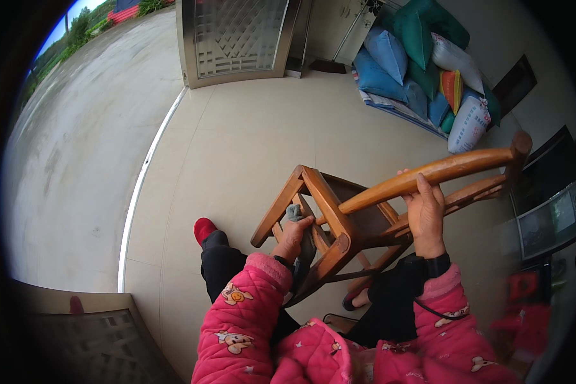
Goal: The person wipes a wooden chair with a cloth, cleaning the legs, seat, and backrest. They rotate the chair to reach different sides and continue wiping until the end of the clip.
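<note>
A wooden chair (325,192) with a dark seat is tipped over in front of me, its legs towards the left and its backrest to the right. My right hand (425,211) is wrapped around one round post of the backrest, thumb on top. Among the legs and rungs, my left hand (294,235) grips a grey cloth (294,212), which bunches up above the fingers. A darker length hangs below that hand, and I cannot tell whether it is the same cloth. The left fingers are partly hidden.
Stuffed sacks (417,72) are piled on a folded sheet by the wall. A broom (329,66) leans near the open metal door (240,38). At left, a white threshold strip (146,163) borders the concrete yard (86,158). A dark-screened appliance (552,216) stands at right.
</note>
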Demonstrator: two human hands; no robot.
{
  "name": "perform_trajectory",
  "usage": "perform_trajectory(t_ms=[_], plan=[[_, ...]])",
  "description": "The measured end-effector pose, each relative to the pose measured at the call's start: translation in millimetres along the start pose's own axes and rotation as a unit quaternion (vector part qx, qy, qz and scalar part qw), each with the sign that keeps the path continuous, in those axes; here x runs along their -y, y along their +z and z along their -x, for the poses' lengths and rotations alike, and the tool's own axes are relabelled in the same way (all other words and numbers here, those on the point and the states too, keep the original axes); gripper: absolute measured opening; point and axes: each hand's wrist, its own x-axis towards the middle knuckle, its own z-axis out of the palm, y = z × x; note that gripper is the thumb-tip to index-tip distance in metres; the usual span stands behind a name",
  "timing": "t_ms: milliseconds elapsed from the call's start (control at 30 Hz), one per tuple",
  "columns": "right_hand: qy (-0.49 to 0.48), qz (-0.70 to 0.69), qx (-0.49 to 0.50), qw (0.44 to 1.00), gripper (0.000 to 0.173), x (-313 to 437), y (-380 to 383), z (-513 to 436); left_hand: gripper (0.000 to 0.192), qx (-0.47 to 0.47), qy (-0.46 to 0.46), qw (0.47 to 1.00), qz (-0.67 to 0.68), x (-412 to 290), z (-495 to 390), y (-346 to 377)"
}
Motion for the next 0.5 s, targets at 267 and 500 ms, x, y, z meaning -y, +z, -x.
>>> perform_trajectory(t_ms=[267, 500], plan=[[0.018, -0.03, -0.101, 0.994, 0.039, -7.8, -105.4, -23.3, 0.02, 0.025, 0.035, 0.998, -0.052, 31.8, -5.0, 31.0], [0.082, -0.133, -0.176, 0.972, 0.04, -76.4, -186.4, -40.4, 0.017, 0.027, 0.007, 0.995, -0.098, 24.3, 4.0, 35.9]])
